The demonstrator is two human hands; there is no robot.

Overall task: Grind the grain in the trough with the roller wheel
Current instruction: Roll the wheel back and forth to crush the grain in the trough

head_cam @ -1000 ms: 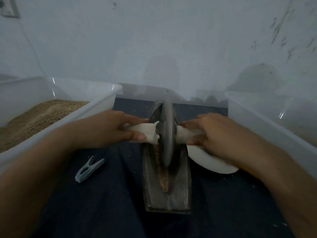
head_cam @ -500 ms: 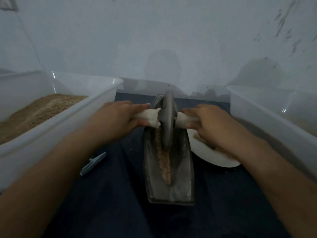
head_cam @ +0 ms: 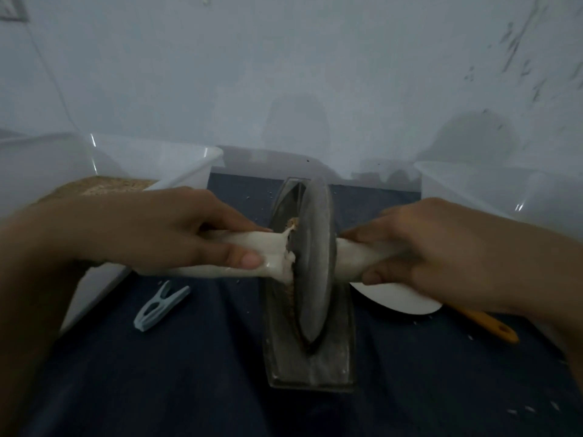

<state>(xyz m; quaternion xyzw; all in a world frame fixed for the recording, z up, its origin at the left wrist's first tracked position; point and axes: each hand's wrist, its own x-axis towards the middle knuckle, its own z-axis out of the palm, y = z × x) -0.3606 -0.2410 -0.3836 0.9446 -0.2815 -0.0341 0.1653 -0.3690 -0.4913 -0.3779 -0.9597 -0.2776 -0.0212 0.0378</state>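
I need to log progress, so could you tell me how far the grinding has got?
Grain is loaded in the trough. Both hands, left hand and right hand, grip the white-wrapped axle, with the roller wheel standing in the groove. Brown grain still shows beside the wheel, so more rolling seems needed.

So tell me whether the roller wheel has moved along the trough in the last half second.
Yes. The roller wheel has rolled toward the near end of the trough, covering grain that lay exposed there.

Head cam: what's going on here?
A person is grinding grain with a roller wheel standing in a narrow trough. The left hand and right hand each grip a white-wrapped end of the axle. A bin of grain sits left; a clothespin lies on the dark cloth.
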